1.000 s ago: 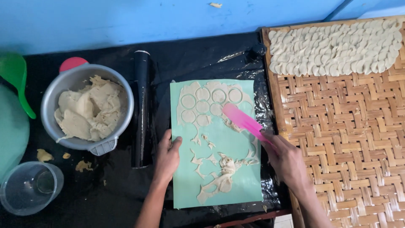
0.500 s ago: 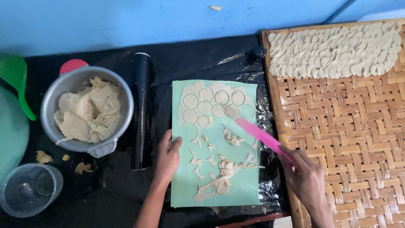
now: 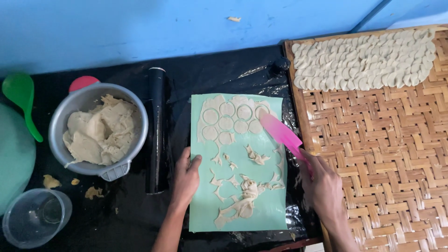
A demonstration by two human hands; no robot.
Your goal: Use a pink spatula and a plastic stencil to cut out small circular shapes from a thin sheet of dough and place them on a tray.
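Observation:
A pale green mat [image 3: 261,214] lies on the black plastic sheet, bearing rolled dough cut into circles [image 3: 227,123] at its far end and dough scraps [image 3: 245,198] nearer me. My left hand [image 3: 185,178] presses flat on the mat's left edge. My right hand [image 3: 324,184] grips a pink spatula [image 3: 281,133], whose blade lies on the dough at the mat's upper right, beside the cut circles.
A metal bowl of dough [image 3: 95,133] sits at left, a black rolling pin [image 3: 156,133] beside the mat. A woven bamboo tray [image 3: 387,158] at right carries rows of folded dough pieces [image 3: 364,60]. A clear cup [image 3: 35,224] and green spoon [image 3: 23,102] are far left.
The spatula blade swept down toward the mat's right side, then came back up to the cut circles at the upper right. My left hand has stayed on the mat's edge.

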